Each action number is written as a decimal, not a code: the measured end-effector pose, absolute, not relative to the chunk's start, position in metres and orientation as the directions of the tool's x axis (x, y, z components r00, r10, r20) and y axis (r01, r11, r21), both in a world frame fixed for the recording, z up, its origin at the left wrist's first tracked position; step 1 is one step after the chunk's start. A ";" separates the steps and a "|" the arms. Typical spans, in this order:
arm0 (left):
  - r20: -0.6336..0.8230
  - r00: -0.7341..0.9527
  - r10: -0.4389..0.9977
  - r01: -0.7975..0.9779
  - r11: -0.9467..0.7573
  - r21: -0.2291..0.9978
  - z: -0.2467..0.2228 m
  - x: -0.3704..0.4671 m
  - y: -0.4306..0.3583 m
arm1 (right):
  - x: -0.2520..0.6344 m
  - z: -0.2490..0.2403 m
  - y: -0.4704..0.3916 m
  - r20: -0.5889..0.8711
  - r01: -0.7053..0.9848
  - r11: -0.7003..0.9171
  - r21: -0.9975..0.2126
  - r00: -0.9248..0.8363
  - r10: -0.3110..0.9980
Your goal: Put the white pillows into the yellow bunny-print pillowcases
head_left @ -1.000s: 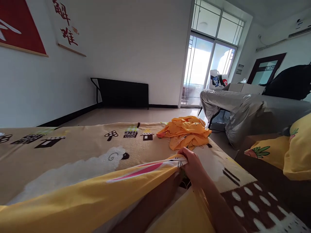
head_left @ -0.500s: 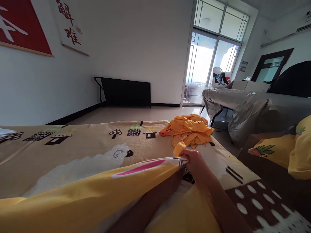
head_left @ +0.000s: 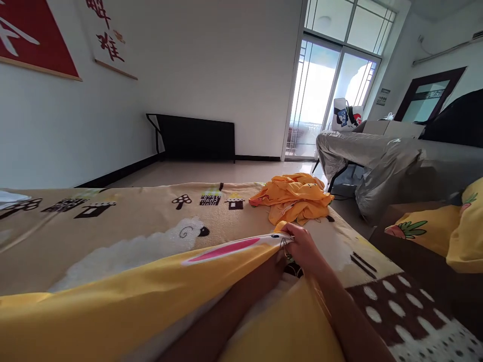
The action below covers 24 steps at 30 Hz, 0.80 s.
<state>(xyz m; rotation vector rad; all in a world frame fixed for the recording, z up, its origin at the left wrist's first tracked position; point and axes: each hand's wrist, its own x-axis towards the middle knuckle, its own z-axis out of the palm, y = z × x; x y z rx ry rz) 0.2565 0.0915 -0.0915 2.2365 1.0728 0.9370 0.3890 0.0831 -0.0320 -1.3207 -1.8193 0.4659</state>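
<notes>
A yellow fabric cover, printed with a white rabbit that has a pink ear, stretches from the lower left towards the middle of the view. At its far end my right hand is closed on a bunched corner beside the rabbit's face. My left arm reaches under the fabric, inside the cover, and my left hand ends close to the same corner. The cloth and my right hand hide its fingers. More pale yellow fabric hangs between my forearms. Beneath everything lies a beige blanket with a sheep and mushroom print.
Beyond my hands, a crumpled orange cloth lies on the blanket's far right part. Yellow carrot-print cushions sit at the right. A plastic-covered table stands behind, near a glass door. A black folded panel leans against the wall.
The view has tilted down slightly. The bit of yellow cloth sticking up behind my right hand looks smaller now. Both hands stay at the same corner of the cover.
</notes>
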 end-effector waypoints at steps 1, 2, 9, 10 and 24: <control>0.360 0.452 0.816 0.487 -0.564 0.667 -0.089 0.255 0.090 | 0.390 -0.034 0.085 0.395 0.606 0.370 -0.705 -0.099 0.914; 0.352 0.453 0.819 0.494 -0.560 0.665 -0.085 0.253 0.087 | 0.391 -0.035 0.087 0.392 0.609 0.360 -0.707 -0.087 0.916; 0.345 0.363 0.866 0.547 -0.497 0.673 -0.084 0.249 0.075 | 0.395 -0.035 0.088 0.367 0.670 0.317 -0.671 -0.072 0.927; 0.355 0.292 0.888 0.586 -0.459 0.668 -0.088 0.248 0.076 | 0.395 -0.034 0.088 0.367 0.682 0.312 -0.661 -0.069 0.928; 0.466 0.472 0.748 0.531 -0.664 0.527 -0.071 0.241 0.052 | 0.400 -0.015 0.077 0.379 0.616 0.345 -0.709 -0.080 0.922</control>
